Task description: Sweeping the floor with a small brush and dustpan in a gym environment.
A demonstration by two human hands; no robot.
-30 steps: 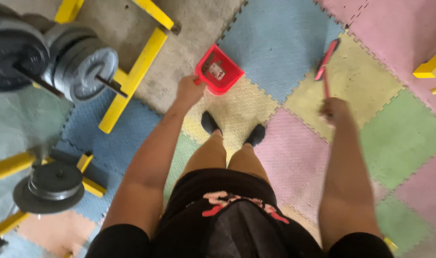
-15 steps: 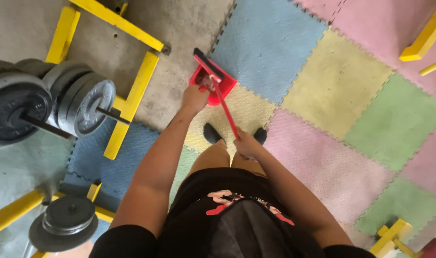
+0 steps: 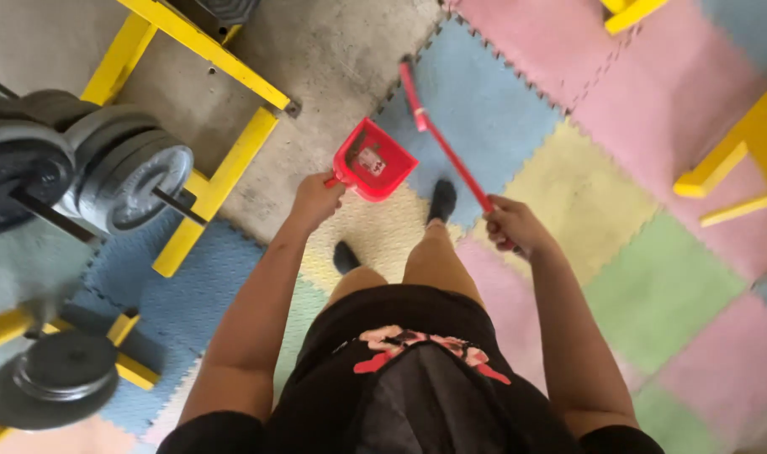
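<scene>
L hand (image 3: 314,200) holds red dustpan (image 3: 372,160); R hand (image 3: 512,225) grips red broom (image 3: 442,143).

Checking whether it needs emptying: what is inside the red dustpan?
The red dustpan in the left hand shows one pale patch; whether label or debris, I cannot tell.

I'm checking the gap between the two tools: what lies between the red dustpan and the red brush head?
In the head view, only floor: bare concrete and the edge of the blue foam mat lie between the dustpan and the brush head.

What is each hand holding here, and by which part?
Left hand grips the red dustpan by its handle. Right hand grips the red brush at the end of its long handle.
</scene>
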